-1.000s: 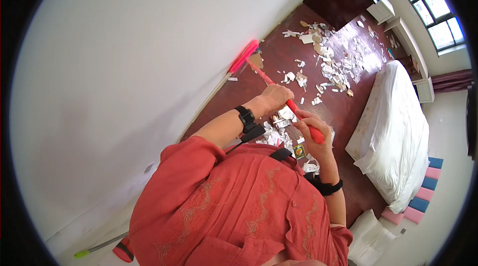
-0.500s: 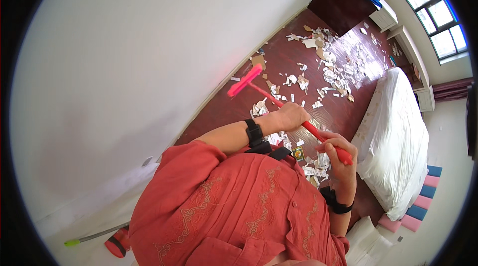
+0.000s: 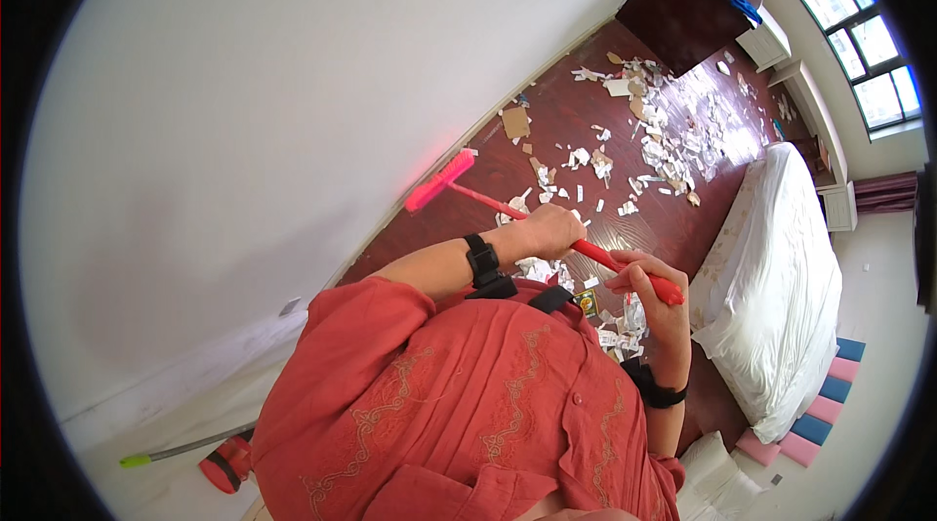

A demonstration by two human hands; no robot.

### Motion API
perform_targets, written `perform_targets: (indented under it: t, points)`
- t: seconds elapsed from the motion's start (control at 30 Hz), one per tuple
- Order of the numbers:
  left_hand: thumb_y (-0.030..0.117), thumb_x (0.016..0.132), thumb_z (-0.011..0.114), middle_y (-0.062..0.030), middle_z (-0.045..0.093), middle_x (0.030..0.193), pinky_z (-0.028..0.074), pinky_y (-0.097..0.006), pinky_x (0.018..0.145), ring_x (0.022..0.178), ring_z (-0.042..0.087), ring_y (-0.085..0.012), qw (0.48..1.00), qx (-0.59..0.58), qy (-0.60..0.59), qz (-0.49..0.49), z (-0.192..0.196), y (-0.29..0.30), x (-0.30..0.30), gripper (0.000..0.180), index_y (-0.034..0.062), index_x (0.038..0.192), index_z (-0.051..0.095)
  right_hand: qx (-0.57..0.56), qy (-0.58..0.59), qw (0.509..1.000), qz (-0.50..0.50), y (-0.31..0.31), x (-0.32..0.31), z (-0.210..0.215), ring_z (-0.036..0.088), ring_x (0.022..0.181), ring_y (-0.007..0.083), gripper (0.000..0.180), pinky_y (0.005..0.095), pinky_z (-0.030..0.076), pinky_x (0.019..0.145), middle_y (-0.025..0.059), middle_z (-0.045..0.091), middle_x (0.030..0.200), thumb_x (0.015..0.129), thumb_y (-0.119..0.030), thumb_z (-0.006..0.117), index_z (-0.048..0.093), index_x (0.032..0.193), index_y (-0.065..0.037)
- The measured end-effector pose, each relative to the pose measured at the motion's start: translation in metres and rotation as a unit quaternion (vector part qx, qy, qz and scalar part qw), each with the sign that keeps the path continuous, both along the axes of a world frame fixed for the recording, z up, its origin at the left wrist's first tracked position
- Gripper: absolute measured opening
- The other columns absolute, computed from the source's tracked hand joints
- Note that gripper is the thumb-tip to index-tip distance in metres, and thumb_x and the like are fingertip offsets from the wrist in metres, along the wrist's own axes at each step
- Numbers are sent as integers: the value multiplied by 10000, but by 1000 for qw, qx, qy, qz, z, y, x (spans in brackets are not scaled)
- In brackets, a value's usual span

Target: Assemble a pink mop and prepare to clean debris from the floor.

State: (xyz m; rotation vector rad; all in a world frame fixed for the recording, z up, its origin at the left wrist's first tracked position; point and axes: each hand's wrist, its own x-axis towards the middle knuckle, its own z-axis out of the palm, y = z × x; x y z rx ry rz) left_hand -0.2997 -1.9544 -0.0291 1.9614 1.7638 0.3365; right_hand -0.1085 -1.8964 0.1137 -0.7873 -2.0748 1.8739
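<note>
A red broom (image 3: 488, 201) with a bright pink bristle head slants across my front, its head near the foot of the white wall. My left hand (image 3: 550, 230) is wrapped around the middle of the handle. Closer to the handle's end, my right hand (image 3: 656, 282) grips it, with the red tip showing beyond the fingers. Torn paper scraps (image 3: 673, 145) and cardboard bits lie scattered over the dark red wooden floor (image 3: 508, 170). A flat piece of brown cardboard (image 3: 516, 123) is near the wall. A small green and yellow packet (image 3: 587, 303) lies below my hands.
The white wall (image 3: 293, 82) runs along the left. A bed with a white cover (image 3: 776, 297) stands at the right. At the far end is a dark cabinet (image 3: 683, 9). A green-tipped pole (image 3: 185, 445) and a red object (image 3: 226, 464) are at the lower left.
The broom's pink head has moved left and slightly down, toward the wall's foot. Both hands have shifted a little left with the handle, still gripping it. The view has turned slightly.
</note>
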Motion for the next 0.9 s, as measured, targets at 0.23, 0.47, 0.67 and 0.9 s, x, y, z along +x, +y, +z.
perform_targets:
  t: [0.23,0.47,0.67,0.9]
  points:
    - [271,796,683,-88,696,856,537,-427,734,855,685,-290,999,0,-39,32,-33,12,-6,150,147,878,703,6,-50,999,13,18,-16,-31,681,816,140,225,263,555,734,112,706,934,947,-92,564,652,1055,85]
    - [225,794,660,-94,695,830,532,-449,719,834,683,-312,997,-1,-37,73,-93,42,-30,104,147,862,671,59,-52,997,-6,26,-45,-80,671,816,128,220,261,545,756,91,707,886,957,-105,568,668,1084,44]
    - [178,805,628,-110,690,840,536,-449,716,834,681,-320,989,81,-116,42,-74,68,-31,61,127,829,653,58,-75,992,-86,29,-55,-51,650,830,119,162,259,509,710,98,699,981,898,-82,635,680,997,38]
    - [109,805,623,-115,677,915,533,-436,749,912,667,-316,984,124,-125,-2,-43,137,-52,119,117,919,655,237,-20,961,-144,44,-77,-55,674,834,153,195,267,553,741,130,672,1071,965,-98,557,662,1004,61]
